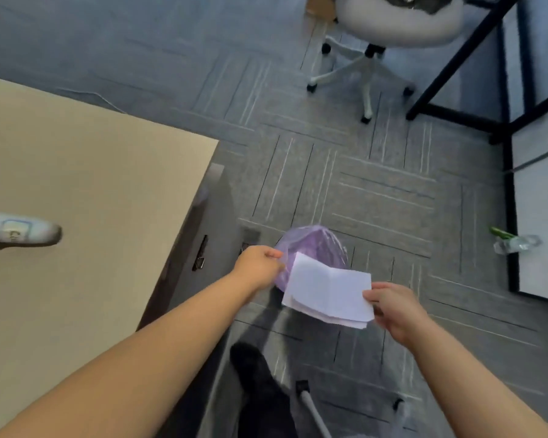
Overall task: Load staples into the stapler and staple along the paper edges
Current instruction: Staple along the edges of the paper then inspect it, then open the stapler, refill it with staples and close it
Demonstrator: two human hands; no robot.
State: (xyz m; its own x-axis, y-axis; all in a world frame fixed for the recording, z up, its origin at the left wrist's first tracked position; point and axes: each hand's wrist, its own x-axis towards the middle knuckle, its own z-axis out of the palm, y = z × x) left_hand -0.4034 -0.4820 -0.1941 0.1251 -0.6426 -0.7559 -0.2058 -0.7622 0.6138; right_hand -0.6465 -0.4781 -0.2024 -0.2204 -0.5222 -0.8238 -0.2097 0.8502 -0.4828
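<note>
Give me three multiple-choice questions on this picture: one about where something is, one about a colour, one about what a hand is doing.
1. Where is the stapler? A. shelf B. table C. drawer
2. What colour is the bag? A. green B. purple C. black
3. What does the right hand hold? A. papers B. stapler C. nothing
Answers: 1 B, it lies on the tabletop at left; 2 B, it shows purple behind the papers; 3 A, it pinches the stack's edge.
</note>
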